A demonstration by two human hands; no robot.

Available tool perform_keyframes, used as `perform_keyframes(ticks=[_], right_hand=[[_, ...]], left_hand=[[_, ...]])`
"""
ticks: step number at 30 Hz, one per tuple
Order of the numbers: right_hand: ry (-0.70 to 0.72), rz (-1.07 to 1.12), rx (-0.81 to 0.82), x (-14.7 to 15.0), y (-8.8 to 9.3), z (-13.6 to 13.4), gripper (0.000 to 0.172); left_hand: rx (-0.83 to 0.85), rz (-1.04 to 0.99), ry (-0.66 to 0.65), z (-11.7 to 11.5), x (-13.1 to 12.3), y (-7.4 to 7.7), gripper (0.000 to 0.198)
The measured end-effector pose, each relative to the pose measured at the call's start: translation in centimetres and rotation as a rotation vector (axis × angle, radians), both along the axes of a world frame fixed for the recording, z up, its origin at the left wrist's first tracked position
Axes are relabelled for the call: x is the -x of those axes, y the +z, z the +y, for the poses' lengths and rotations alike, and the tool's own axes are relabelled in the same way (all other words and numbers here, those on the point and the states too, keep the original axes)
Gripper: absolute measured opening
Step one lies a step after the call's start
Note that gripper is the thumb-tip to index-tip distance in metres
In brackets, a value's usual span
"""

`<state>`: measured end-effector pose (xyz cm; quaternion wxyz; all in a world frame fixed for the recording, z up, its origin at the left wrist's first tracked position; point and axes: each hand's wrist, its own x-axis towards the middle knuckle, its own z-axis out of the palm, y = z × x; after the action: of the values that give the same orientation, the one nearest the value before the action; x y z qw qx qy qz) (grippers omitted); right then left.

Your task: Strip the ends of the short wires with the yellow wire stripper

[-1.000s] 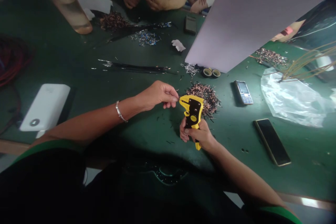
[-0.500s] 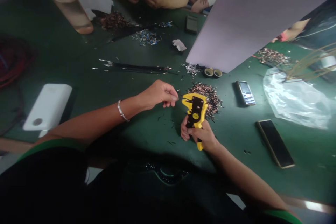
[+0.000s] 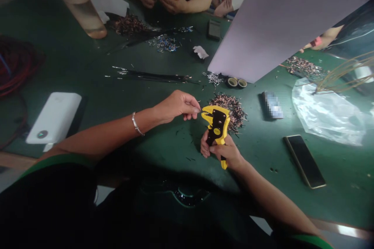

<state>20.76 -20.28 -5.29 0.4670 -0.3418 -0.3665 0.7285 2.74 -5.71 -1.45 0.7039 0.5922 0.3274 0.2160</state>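
My right hand point(image 3: 223, 151) grips the handle of a yellow and black self-adjusting wire stripper point(image 3: 216, 126), holding it upright above the green table. My left hand point(image 3: 178, 105) pinches a thin wire point(image 3: 198, 110) between finger and thumb, right by the stripper's jaws. The wire is mostly hidden by my fingers. Just beyond the tool lies a heap of cut wires with bare copper ends point(image 3: 229, 112). A silver bracelet point(image 3: 136, 123) circles my left wrist.
Across the table, a co-worker's hands point(image 3: 166, 0) hold a similar stripper. Around my hands lie a white power bank point(image 3: 54, 118), a smartphone point(image 3: 304, 161), a plastic bag point(image 3: 327, 113), tape rolls point(image 3: 236, 83), and black wire bundles point(image 3: 152, 77). A pale board point(image 3: 286, 23) stands upper right.
The stripper has turned slightly more upright, and my left hand has stayed close to its jaws. The whole scene has shifted slightly in view as my head moved.
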Motion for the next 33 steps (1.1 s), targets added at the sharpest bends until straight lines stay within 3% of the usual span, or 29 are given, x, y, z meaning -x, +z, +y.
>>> perform_keyframes(ticks=[14,20,33], right_hand=[[-0.078,-0.011,0.046,0.5,-0.1,0.1,0.02],[-0.15,-0.051,0.021,1.1,-0.6,0.2,0.02],[-0.167,-0.124,-0.034,1.6,-0.7,0.5,0.024]], left_hand=[[-0.022,0.002,0.004,-0.1,-0.2,0.3,0.006],[-0.01,0.017,0.03,0.1,-0.1,0.5,0.005],[-0.024,0.056,0.027,0.6,-0.1,0.5,0.006]])
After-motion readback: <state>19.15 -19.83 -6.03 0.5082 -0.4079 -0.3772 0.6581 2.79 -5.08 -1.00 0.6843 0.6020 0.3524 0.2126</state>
